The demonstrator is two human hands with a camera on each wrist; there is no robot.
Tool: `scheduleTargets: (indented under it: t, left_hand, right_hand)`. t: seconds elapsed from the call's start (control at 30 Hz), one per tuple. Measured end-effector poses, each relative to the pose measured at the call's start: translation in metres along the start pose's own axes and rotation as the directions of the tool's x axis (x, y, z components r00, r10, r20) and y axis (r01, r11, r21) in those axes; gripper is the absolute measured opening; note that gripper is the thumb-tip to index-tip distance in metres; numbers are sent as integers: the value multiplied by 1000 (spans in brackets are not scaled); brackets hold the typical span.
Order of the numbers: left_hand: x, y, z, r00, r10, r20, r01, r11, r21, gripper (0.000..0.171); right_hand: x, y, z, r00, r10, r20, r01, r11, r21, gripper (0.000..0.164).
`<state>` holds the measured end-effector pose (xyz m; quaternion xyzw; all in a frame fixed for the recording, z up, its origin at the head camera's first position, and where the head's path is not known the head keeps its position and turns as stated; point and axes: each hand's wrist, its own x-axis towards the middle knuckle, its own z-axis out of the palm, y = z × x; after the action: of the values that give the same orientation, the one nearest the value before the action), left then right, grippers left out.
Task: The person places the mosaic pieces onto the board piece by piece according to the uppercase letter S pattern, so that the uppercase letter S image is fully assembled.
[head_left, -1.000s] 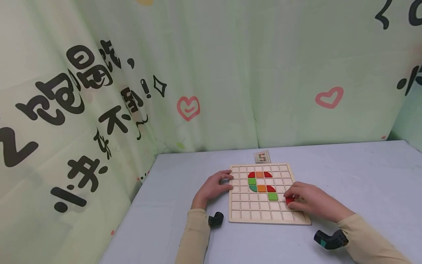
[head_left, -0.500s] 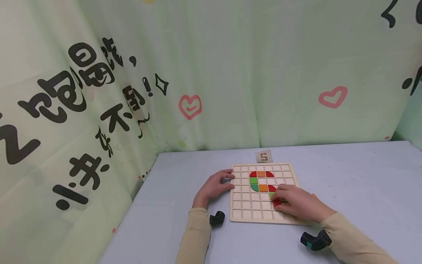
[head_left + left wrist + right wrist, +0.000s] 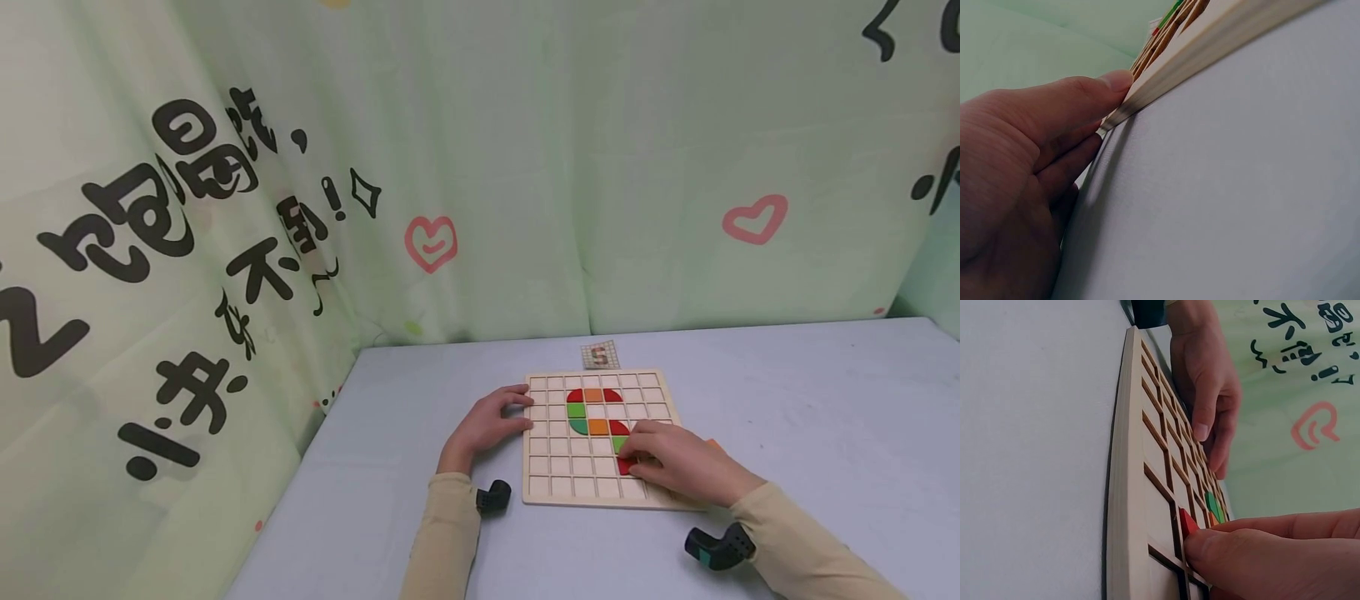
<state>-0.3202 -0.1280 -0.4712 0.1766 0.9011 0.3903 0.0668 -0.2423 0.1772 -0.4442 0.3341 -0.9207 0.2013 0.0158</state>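
Observation:
A wooden grid board (image 3: 585, 502) lies on the table. My left hand (image 3: 483, 432) rests at its left edge, fingers extended; the left wrist view shows the thumb (image 3: 1085, 97) against the rim. Over the lower right part of the grid, my right hand (image 3: 678, 458) pinches a red tile (image 3: 624, 467) between thumb and fingers, at a cell just below a light green tile (image 3: 619, 443). The red tile (image 3: 1187, 520) is partly covered by the thumb in the right wrist view. Red, orange and green tiles (image 3: 576, 410) fill several cells above in a curving line.
A small printed card (image 3: 600, 355) with a pattern lies behind the board. An orange piece (image 3: 716, 445) shows past the right hand, mostly hidden. Each wrist carries a black device (image 3: 720, 547). A green printed curtain (image 3: 510, 167) hangs behind the table.
The right hand has carried the red tile leftward from the board's right side to the cell below the light green tile, then stayed there. The left hand keeps its place at the edge.

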Motion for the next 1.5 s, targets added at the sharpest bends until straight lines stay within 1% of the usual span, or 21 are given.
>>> scheduleTargets:
  t: [0.23, 0.8, 1.13, 1.2, 1.3, 1.43, 1.5]
  left_hand:
    - [-1, 1, 0, 1000, -13, 0, 13, 1000, -8, 38]
    - [0, -1, 0, 1000, 5, 2, -5, 1000, 4, 39]
    - [0, -1, 1, 1000, -8, 1, 8, 1000, 4, 39]
    - [0, -1, 1, 1000, -8, 2, 8, 1000, 0, 39]
    - [0, 0, 1, 1000, -4, 3, 4, 1000, 0, 39]
    - [1, -1, 1, 1000, -5, 2, 5, 1000, 15, 38]
    - [1, -2, 1, 1000, -5, 4, 5, 1000, 21, 38]
  right_hand:
    - [0, 0, 0, 1000, -17, -12, 17, 1000, 4, 12]
    - [0, 0, 2, 1000, -15, -27, 15, 1000, -3, 13]
    - [-2, 1, 2, 999, -18, -43, 18, 1000, 4, 14]
    - [-3, 0, 1, 999, 4, -53, -4, 1000, 7, 14]
    - [-6, 1, -3, 996, 62, -56, -60, 998, 31, 12]
    - [-13, 7, -13, 987, 150, -62, -147, 988, 57, 11]
    - [-17, 13, -18, 981, 175, -81, -171, 984, 47, 11]
